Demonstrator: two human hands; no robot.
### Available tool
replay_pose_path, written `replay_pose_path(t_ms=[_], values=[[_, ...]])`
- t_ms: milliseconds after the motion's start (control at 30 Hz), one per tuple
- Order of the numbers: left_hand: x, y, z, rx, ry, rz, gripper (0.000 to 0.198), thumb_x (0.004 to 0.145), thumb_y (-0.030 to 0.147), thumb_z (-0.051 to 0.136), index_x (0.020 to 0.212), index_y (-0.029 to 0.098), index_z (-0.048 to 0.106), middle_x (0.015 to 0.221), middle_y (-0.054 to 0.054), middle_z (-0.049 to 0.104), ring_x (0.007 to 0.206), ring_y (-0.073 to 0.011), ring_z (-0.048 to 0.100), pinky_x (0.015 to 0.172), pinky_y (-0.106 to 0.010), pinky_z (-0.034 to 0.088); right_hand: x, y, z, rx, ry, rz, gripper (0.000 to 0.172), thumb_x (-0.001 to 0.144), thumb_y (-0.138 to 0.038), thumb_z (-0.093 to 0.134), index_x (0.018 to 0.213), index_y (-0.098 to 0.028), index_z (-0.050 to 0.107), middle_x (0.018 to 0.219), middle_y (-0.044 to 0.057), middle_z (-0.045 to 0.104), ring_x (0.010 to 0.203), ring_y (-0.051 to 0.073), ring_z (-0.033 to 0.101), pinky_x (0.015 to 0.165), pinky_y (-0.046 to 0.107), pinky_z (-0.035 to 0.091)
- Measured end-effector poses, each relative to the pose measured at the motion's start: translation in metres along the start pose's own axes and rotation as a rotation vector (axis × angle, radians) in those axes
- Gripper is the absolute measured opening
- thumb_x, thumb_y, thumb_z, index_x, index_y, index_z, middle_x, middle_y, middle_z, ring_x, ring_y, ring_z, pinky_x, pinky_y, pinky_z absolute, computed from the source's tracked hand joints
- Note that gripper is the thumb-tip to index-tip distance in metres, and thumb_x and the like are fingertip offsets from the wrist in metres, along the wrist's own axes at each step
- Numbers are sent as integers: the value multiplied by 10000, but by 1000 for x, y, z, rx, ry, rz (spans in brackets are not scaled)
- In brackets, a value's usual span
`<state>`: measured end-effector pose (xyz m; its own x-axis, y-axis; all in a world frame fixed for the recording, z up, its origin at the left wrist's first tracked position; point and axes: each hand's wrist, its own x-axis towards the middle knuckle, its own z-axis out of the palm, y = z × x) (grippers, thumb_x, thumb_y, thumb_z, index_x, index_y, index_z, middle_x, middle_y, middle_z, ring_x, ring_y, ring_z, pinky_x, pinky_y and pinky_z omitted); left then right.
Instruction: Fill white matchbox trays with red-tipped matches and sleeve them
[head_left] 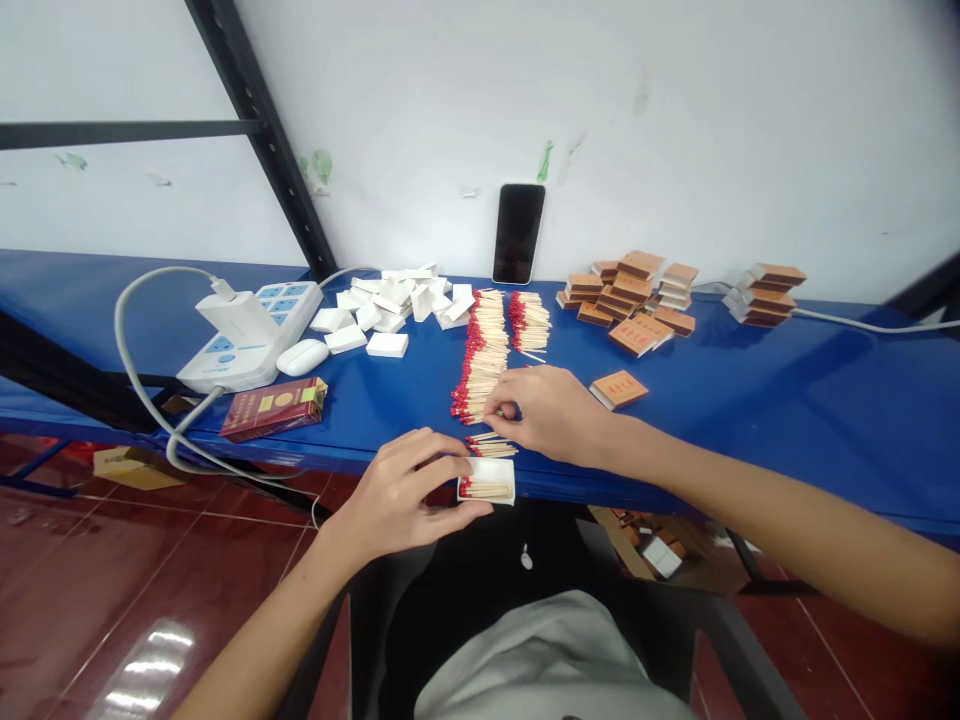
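My left hand (412,490) holds a small white matchbox tray (511,478) at the shelf's front edge, thumb below and fingers above. Some red-tipped matches (484,489) lie inside it. My right hand (547,412) is closed in a pinch on matches at the near end of a long row of matches (487,345); its fingertips partly hide them. A small loose group of matches (491,445) lies between that row and the tray. Farther back, a shorter row of matches (531,322) runs alongside the long one.
White empty trays (390,300) are heaped at back left, orange matchbox sleeves (630,290) at back right. A phone (518,232) leans on the wall. A power strip (247,340), cables and a dark red pack (275,408) lie left. One orange sleeve (619,389) sits near my right wrist.
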<state>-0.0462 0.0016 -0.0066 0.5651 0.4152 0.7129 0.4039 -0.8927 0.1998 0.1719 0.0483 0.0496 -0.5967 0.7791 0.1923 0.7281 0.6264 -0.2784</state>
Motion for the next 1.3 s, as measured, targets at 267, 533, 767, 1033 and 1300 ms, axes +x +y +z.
replay_pose_path(t_ms=[267, 533, 767, 1033, 1300], values=[[-1, -1, 1, -7, -1, -1, 234, 830, 321, 768, 947, 168, 635, 915, -87, 701, 756, -167, 651, 687, -308, 533, 1, 0, -1, 13, -42, 9, 143, 866, -206, 589, 781, -199, 704, 765, -1, 678, 683, 114, 528, 611, 261, 290], [-1, -1, 1, -6, -1, -1, 228, 834, 328, 759, 946, 171, 639, 904, -85, 700, 755, -168, 656, 689, -307, 537, 1, 1, -1, 26, -75, 10, 195, 882, -221, 567, 703, -191, 637, 689, -16, 621, 636, 107, 474, 592, 268, 260], [0, 0, 1, -7, 5, 3, 223, 827, 321, 764, 937, 170, 642, 906, -84, 702, 754, -169, 660, 688, -302, 533, -3, -2, -4, 71, -119, 37, 158, 893, -193, 567, 746, -183, 624, 721, -13, 609, 636, 105, 453, 592, 267, 266], [-1, -1, 2, -20, -2, 7, 223, 816, 313, 774, 932, 178, 640, 911, -74, 704, 742, -160, 647, 677, -293, 514, -12, -4, -19, 141, -214, -34, 195, 934, -343, 592, 897, -196, 714, 886, 37, 696, 826, 169, 589, 727, 290, 369], [-4, 0, -1, -60, -3, -7, 282, 788, 361, 788, 918, 193, 603, 859, -50, 704, 712, -155, 640, 683, -297, 503, -13, -10, -25, 70, -303, -89, 154, 892, -310, 680, 952, -172, 709, 996, 68, 665, 886, 202, 575, 829, 347, 370]])
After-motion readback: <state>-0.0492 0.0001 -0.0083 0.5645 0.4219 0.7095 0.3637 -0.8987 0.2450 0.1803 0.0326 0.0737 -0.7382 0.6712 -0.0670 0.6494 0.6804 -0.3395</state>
